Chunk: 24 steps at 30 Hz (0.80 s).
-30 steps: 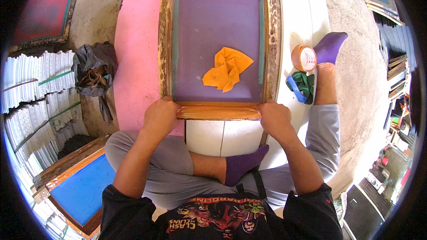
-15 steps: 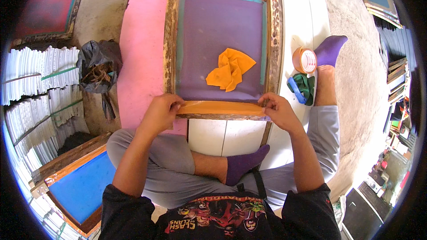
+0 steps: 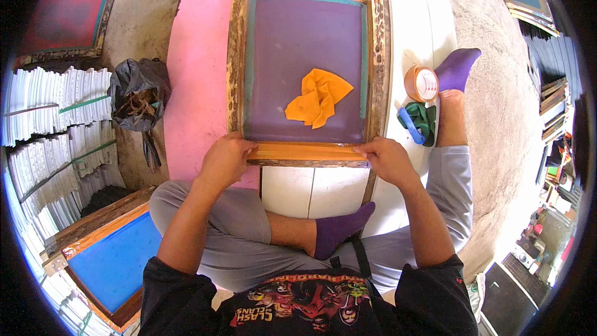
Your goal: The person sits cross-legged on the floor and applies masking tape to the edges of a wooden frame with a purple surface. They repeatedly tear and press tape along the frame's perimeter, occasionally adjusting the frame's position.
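A wooden screen-printing frame [image 3: 237,81] with purple mesh [image 3: 298,40] and a teal border lies in front of me. Along its near bar stretches a strip of glossy brown tape [image 3: 305,151]. My left hand [image 3: 225,158] pinches the strip's left end at the near left corner. At the other end, my right hand [image 3: 390,160] has thumb and fingers closed on the tape beside the near right corner. A crumpled orange cloth [image 3: 318,96] rests on the mesh. Exactly how the tape sits under my fingertips is hidden.
Right of the frame are a roll of brown tape [image 3: 424,84] and a green bundle with a blue piece [image 3: 420,123], near my foot. A black plastic bag [image 3: 140,90] and paper stacks [image 3: 53,99] stand left. Another frame with blue mesh [image 3: 112,267] leans lower left.
My right hand has moved a little left and inward, its fingers now closer together on the tape. The frame appears shifted slightly left. My left hand stays at its corner.
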Each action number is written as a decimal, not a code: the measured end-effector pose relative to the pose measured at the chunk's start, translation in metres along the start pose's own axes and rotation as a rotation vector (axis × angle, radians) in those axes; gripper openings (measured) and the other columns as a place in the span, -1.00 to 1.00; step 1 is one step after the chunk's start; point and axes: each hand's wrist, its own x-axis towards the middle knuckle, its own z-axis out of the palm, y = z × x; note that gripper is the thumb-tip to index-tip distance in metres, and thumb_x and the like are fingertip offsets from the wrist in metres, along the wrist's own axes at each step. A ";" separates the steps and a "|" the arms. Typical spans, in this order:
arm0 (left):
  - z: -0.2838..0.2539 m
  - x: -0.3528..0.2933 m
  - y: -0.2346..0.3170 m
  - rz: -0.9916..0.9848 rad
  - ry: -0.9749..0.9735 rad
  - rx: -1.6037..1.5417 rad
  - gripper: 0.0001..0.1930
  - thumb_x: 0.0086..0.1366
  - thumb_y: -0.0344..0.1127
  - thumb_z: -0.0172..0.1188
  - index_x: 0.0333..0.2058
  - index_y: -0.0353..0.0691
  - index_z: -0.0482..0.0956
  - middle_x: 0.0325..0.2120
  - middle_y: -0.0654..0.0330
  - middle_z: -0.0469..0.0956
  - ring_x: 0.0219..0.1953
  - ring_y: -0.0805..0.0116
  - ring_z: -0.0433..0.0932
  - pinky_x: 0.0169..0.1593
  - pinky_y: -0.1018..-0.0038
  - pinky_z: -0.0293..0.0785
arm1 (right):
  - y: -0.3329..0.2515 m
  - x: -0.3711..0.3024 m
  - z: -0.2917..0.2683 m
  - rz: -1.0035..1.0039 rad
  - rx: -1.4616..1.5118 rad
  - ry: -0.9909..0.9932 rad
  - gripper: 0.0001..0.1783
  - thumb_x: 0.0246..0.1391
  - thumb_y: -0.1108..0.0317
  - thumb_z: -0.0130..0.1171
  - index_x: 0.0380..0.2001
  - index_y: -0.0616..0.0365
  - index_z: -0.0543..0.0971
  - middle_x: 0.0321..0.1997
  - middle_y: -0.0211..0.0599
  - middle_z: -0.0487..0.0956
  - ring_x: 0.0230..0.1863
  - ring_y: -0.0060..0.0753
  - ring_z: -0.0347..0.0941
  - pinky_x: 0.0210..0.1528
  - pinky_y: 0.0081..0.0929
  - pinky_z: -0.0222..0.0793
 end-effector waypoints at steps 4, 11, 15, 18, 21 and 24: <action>0.001 -0.003 0.001 -0.010 -0.003 0.040 -0.77 0.21 -0.49 0.23 -0.19 -0.19 0.79 -0.28 -0.08 0.63 -0.15 -0.11 0.65 -0.06 0.13 0.60 | -0.012 -0.003 0.002 -0.008 -0.117 0.046 -0.71 0.21 0.31 0.25 -0.04 -0.21 0.78 -0.24 -0.17 0.67 -0.15 -0.01 0.62 -0.07 -0.15 0.52; -0.006 0.002 0.012 0.001 -0.061 0.140 -0.75 0.18 -0.49 0.22 -0.19 -0.18 0.80 -0.26 -0.06 0.64 -0.14 -0.08 0.65 -0.05 0.13 0.61 | -0.018 -0.011 0.004 0.035 -0.201 0.072 -0.69 0.23 0.28 0.21 -0.02 -0.29 0.78 -0.29 -0.21 0.61 -0.18 -0.04 0.61 -0.09 -0.12 0.51; -0.002 -0.002 0.008 -0.026 -0.063 0.166 -0.75 0.16 -0.49 0.23 -0.20 -0.18 0.80 -0.27 -0.06 0.64 -0.13 -0.07 0.66 -0.04 0.13 0.61 | -0.021 -0.003 0.003 0.030 -0.216 0.020 -0.67 0.20 0.32 0.21 -0.02 -0.27 0.78 -0.24 -0.20 0.63 -0.13 -0.03 0.62 -0.07 -0.11 0.51; -0.006 0.002 0.009 -0.004 -0.110 0.207 -0.76 0.15 -0.49 0.23 -0.23 -0.18 0.80 -0.27 -0.05 0.64 -0.13 -0.07 0.66 -0.03 0.13 0.61 | -0.026 -0.004 0.001 0.063 -0.233 -0.014 -0.65 0.18 0.36 0.20 -0.03 -0.25 0.78 -0.21 -0.19 0.64 -0.10 -0.03 0.63 -0.05 -0.11 0.52; -0.005 0.005 0.008 0.006 -0.143 0.236 -0.77 0.14 -0.50 0.23 -0.25 -0.18 0.80 -0.27 -0.03 0.64 -0.12 -0.07 0.66 -0.02 0.12 0.61 | -0.030 -0.004 -0.002 0.085 -0.257 -0.050 -0.64 0.17 0.38 0.19 -0.03 -0.24 0.78 -0.18 -0.18 0.65 -0.09 -0.02 0.63 -0.04 -0.10 0.52; -0.005 0.005 0.007 0.033 -0.157 0.280 -0.76 0.13 -0.51 0.22 -0.26 -0.16 0.80 -0.25 0.00 0.64 -0.12 -0.06 0.66 -0.02 0.13 0.62 | -0.029 -0.004 0.000 0.079 -0.277 -0.056 -0.63 0.17 0.39 0.19 -0.02 -0.24 0.78 -0.18 -0.18 0.65 -0.08 -0.02 0.63 -0.04 -0.10 0.53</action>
